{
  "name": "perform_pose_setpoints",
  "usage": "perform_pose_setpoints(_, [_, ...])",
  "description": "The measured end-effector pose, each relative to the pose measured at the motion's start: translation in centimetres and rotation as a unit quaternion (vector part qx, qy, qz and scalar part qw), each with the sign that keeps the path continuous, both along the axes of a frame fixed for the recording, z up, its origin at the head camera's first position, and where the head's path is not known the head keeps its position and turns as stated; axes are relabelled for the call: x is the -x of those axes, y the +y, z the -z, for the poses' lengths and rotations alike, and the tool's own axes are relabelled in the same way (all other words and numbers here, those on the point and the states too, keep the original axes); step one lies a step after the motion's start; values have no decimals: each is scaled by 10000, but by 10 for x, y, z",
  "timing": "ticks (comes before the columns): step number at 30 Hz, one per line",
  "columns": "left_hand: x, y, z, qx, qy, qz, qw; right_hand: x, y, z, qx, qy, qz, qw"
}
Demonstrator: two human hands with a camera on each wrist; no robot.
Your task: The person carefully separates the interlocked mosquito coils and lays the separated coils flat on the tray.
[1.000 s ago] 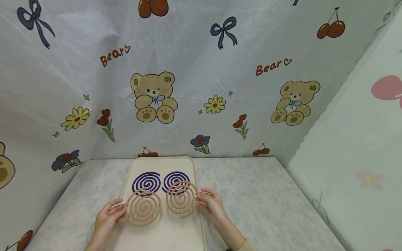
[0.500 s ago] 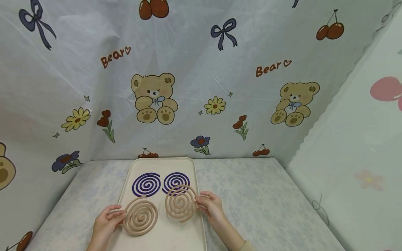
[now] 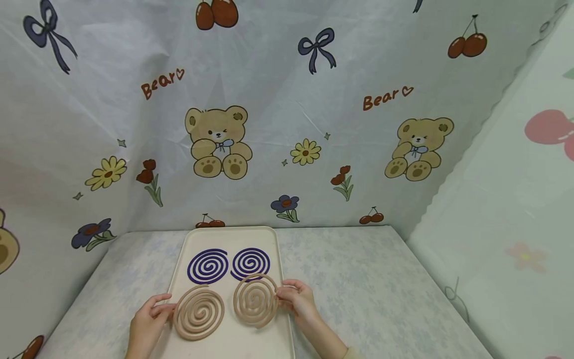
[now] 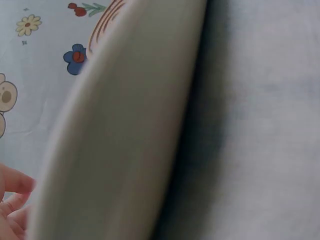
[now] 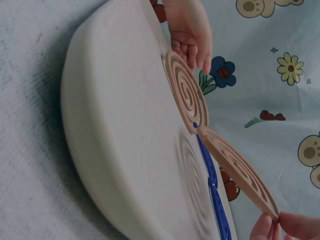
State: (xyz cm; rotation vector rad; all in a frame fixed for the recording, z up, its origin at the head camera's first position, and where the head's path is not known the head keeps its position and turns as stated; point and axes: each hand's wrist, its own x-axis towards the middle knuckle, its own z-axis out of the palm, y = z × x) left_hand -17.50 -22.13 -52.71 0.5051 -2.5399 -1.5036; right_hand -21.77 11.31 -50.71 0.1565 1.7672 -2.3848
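Observation:
In the head view, my left hand [image 3: 147,326] pinches the left rim of a tan mosquito coil [image 3: 197,315], which lies on or just above the cream tray [image 3: 233,344]. Its fingers [image 4: 17,180] show only partly past the tray rim in the left wrist view. My right hand [image 3: 301,303] pinches a second tan coil [image 3: 254,301] between thumb and fingers. That coil tilts up off the tray in the right wrist view, its spiral shadow beneath it. Two dark blue coils, one left [image 3: 209,267] and one right [image 3: 251,264], lie flat farther back on the tray.
The tray stands on a pale mottled table [image 3: 358,279]. Behind it hangs a cloth wall [image 3: 269,89] printed with bears, and a pale side cloth [image 3: 502,239] closes the right side. A thin cord [image 3: 457,299] hangs there.
Both tan coils have come nearer to the person and lower. The left one has gone from raised and tilted to almost flat; the right one's overlap with the blue coil has shrunk.

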Motion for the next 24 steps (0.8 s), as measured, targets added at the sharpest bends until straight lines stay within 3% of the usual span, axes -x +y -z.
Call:
perform_pose_setpoints(10, [-1,-7,0,114,-370,-110,9992,-1,-1,6,-224,170,-176,9995])
perform_pose_setpoints(17, [2,-9,0,-966,-416,-172,9943,-2,-1,8,-736,315,-110,9967])
perform_pose_setpoints(24, [2,-8,-2,-1143,-411,-168,9924,-3,1,9,-1084,461,-136,9929])
